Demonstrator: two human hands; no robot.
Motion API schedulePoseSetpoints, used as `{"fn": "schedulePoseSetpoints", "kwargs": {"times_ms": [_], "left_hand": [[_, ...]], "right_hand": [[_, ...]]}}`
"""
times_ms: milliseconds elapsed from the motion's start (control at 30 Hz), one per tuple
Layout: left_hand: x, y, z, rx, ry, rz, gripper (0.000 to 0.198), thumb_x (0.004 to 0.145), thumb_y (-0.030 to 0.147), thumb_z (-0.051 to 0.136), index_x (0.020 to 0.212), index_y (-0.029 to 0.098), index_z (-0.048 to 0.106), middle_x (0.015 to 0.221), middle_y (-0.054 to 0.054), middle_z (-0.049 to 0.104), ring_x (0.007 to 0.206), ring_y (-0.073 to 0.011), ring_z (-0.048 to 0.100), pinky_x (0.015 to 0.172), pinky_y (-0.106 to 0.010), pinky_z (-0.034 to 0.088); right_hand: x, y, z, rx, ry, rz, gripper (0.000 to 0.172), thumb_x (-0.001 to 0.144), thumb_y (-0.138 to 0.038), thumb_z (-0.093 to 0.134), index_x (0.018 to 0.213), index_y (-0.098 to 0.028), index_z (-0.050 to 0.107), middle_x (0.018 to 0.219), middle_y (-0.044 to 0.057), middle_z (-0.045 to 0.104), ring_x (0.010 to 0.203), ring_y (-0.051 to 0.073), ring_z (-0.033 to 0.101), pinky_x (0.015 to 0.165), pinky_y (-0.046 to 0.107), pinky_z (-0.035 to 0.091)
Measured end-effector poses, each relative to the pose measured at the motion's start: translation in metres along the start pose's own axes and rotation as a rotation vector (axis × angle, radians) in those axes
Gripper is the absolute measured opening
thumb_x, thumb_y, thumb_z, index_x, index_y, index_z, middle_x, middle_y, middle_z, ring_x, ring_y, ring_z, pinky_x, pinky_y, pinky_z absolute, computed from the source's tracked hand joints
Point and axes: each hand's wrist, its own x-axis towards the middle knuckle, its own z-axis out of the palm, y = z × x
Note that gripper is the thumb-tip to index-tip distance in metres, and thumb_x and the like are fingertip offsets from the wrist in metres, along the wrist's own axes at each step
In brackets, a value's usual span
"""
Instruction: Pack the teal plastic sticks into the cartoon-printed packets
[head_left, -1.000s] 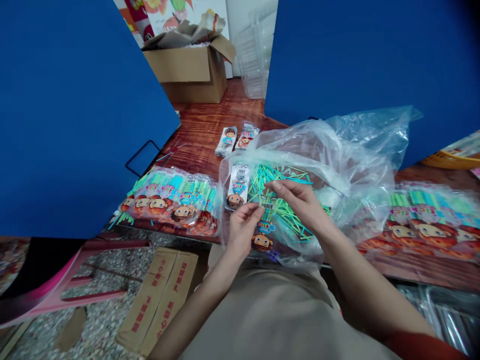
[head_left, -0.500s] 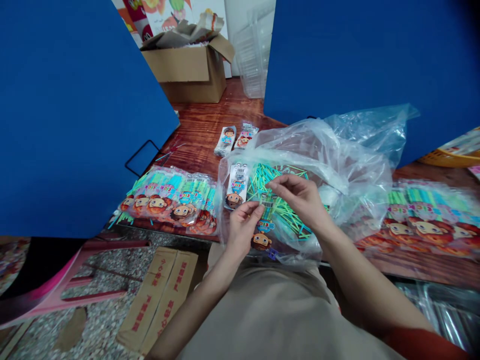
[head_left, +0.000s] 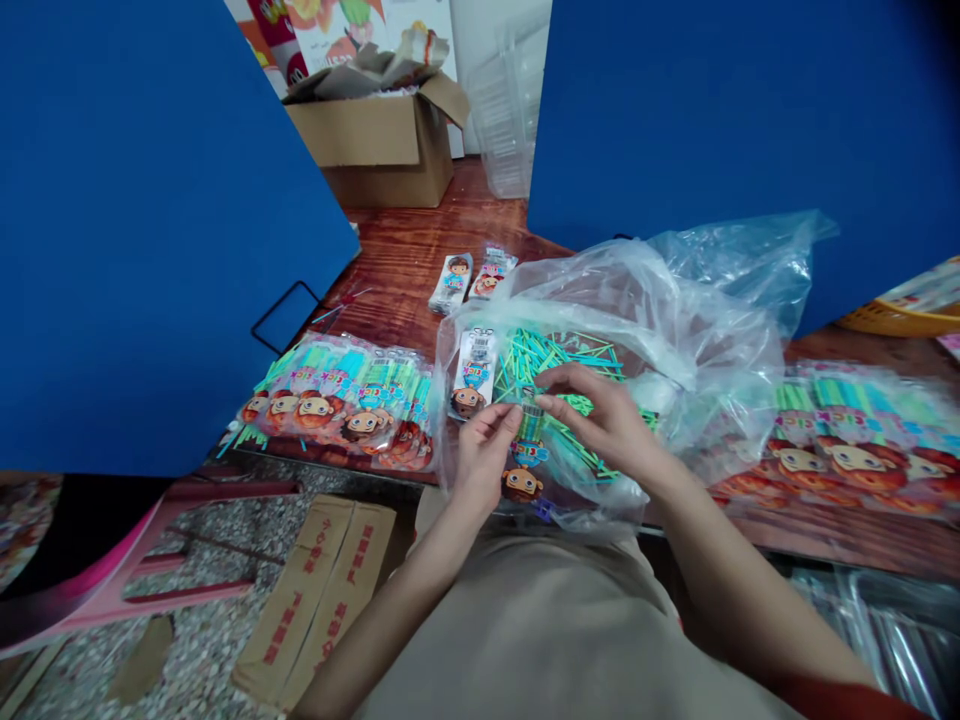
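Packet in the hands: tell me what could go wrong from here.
1. The left hand and right hand pinch only the top end of the packet; it could slip from the fingers.
2. The clear bag of loose green sticks sags over the near edge of the table; a snagged wrist might spill them onto the floor.

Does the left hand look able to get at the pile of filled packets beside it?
Probably, once freed: the left hand pinches the small packet together with the right hand. The pile of filled packets lies close on its side, uncovered, only the edge of the clear bag between.
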Motion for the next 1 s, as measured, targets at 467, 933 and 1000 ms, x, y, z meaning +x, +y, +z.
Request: {"fn": "schedulePoseSetpoints", "kwargs": {"times_ms": [467, 933, 1000], "left_hand": [[-0.0034, -0.0025, -0.0012, 0.079, -0.038, 0.086, 0.032, 0.069, 0.047, 0.082, 0.077, 0.017, 0.076, 0.065, 0.002, 0.061, 0.062, -0.0098, 0.047, 0.062, -0.023, 0.038], [-0.0084, -0.0026, -0.0018, 0.122, -0.039, 0.106, 0.034, 0.071, 0.048, 0.080, 0.075, 0.016, 0.073, 0.062, 0.003, 0.055, 0.059, -0.0091, 0.043, 0.056, -0.022, 0.034], [-0.0085, -0.0036, -0.0011, 0.116, -0.037, 0.096, 0.033, 0.071, 0.048, 0.080, 0.075, 0.016, 0.073, 0.063, 0.003, 0.056, 0.060, -0.0093, 0.044, 0.057, -0.022, 0.035]], "right_hand": [[-0.0046, -0.0054, -0.0049, -0.144, -0.018, -0.013, 0.022, 0.094, -0.042, 0.062, 0.101, -0.021, 0.061, 0.098, 0.007, 0.070, 0.090, 0.021, 0.068, 0.080, 0.034, 0.051], [-0.0052, -0.0106, -0.0084, -0.167, -0.188, 0.036, 0.028, 0.096, -0.046, 0.057, 0.095, -0.020, 0.066, 0.090, 0.006, 0.072, 0.084, 0.020, 0.068, 0.074, 0.030, 0.049], [-0.0050, -0.0107, -0.0074, -0.140, -0.177, 0.050, 0.029, 0.097, -0.046, 0.054, 0.096, -0.020, 0.067, 0.091, 0.006, 0.073, 0.084, 0.019, 0.068, 0.075, 0.029, 0.048]]}}
